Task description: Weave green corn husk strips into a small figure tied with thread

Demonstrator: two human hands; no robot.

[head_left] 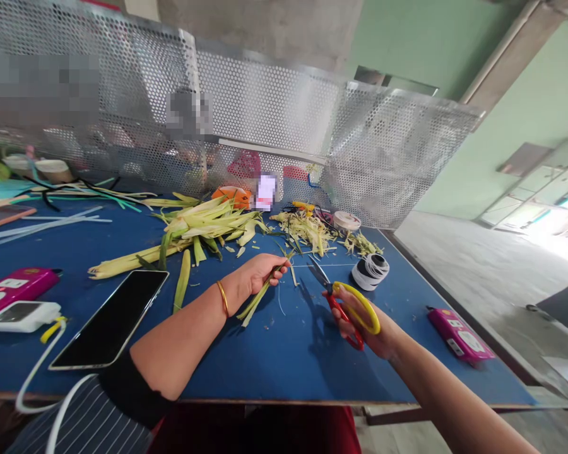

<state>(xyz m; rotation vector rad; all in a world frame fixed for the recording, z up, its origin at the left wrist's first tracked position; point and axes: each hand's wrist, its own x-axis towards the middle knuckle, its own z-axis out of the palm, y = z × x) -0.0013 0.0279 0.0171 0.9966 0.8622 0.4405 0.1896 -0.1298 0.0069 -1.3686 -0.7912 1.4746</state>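
Note:
A small bundle of green leaf strips (257,304) is pinched in my left hand (264,272), its loose ends pointing down toward me. Thin white thread (281,301) trails on the table beside the bundle. In my right hand (355,318) are scissors (357,309) with one yellow and one red handle, the blades a little apart and pointing away to the left, clear of the strips. A spool of white thread (370,272) with a black core stands to the right of the scissors. Beyond my hands lies a pile of pale green husk leaves (208,226).
Shredded husk scraps (310,232) and a white tape roll (346,221) lie at the back right. At left are a dark-screened phone (111,318), a white device (23,314) with a cable, and a magenta box (16,291). Another magenta box (460,334) sits right. A perforated metal screen (265,104) borders the back.

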